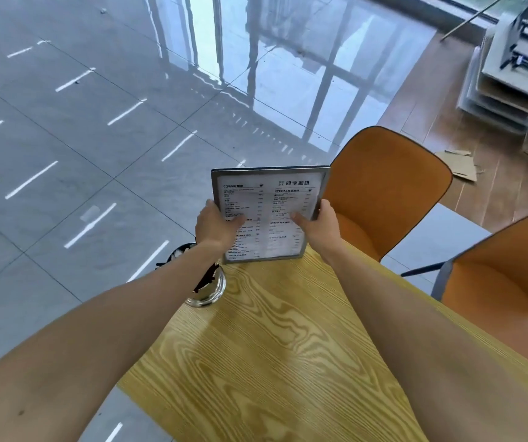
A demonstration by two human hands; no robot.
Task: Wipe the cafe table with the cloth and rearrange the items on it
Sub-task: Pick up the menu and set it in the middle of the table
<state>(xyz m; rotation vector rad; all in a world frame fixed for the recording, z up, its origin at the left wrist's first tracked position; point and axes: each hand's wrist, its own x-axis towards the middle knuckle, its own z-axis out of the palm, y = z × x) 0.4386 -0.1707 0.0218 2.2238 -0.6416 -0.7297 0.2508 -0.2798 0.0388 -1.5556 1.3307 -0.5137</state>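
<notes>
Holding a framed menu [269, 215] upright at the far end of a wooden tabletop [275, 346], a person reaches forward with both bare arms. The left hand [216, 226] grips the menu's left edge, thumb lying across the printed front and fingers wrapped behind. The right hand [318, 221] grips the right edge the same way, thumb on the front, fingers curled around the metal frame. Both hands are clamped on the menu, one on each side of it. The menu's bottom edge sits at or just above the tabletop's far edge; whether it touches the wood cannot be told. Its front faces the camera, with two columns of small print, one headed "COFFEE" and the other "SPECIAL".

Near the tabletop's far left corner, partly hidden under the left forearm, stands a clear glass holder [206, 290] with dark and white items inside; what they are cannot be made out.

The tabletop has a pale yellow wood grain and runs from the bottom of the view toward the menu. Along its right edge stand two orange chairs: one [387, 186] just beyond the menu, another [504, 282] closer to the camera. Grey glossy floor tiles [81, 138] lie beyond the left edge, reflecting window frames. Flat boards [504, 90] are stacked at the upper right on brown wooden flooring.
</notes>
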